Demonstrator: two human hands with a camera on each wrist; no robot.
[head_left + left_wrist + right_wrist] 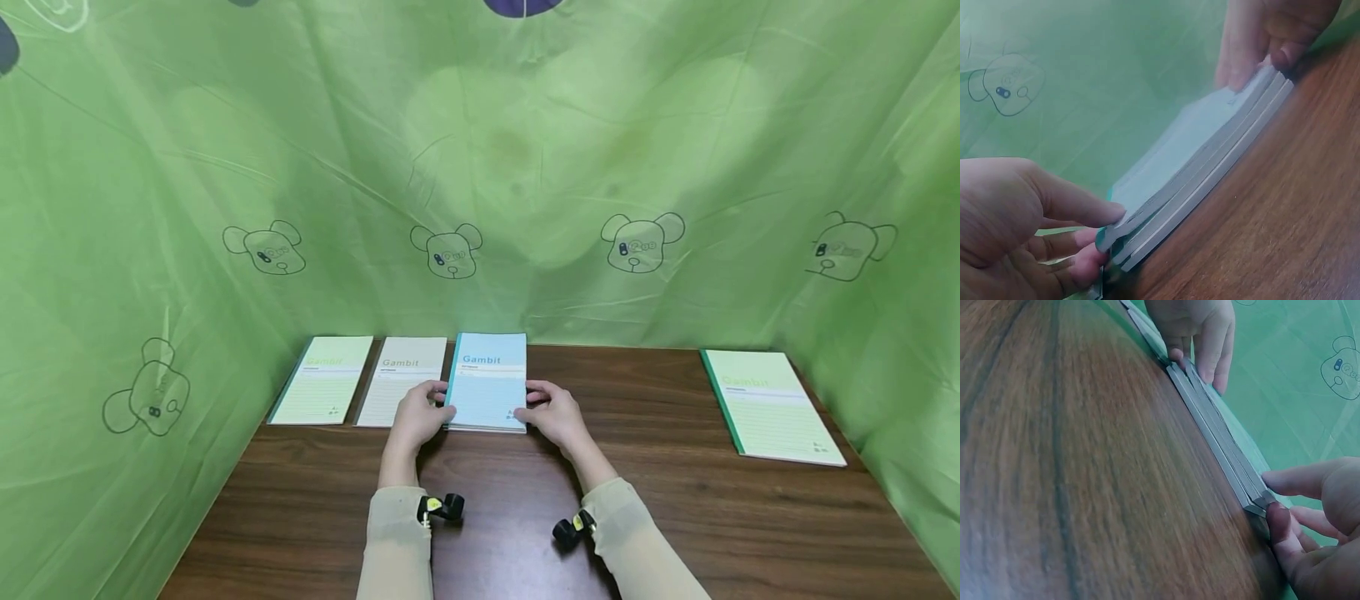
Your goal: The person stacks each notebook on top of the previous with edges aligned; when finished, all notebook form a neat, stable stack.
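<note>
A blue notebook (489,393) marked Gambit lies on top of a small stack at the back middle of the table. My left hand (417,417) pinches its left edge, thumb on the cover and fingers at the spine side. At the opposite edge my right hand (557,418) grips it the same way. Both wrist views show the page edges of lower notebooks (1210,187) beneath it, with a thin gap under the top one near the left fingers. Left of the stack is a grey-white notebook (401,383), close by my left hand.
A pale green notebook (322,383) lies farther left along the back edge. Another pale green notebook (772,408) with a green spine lies at the right. Green cloth (525,167) printed with bear heads hangs behind and beside the brown wooden table (510,517).
</note>
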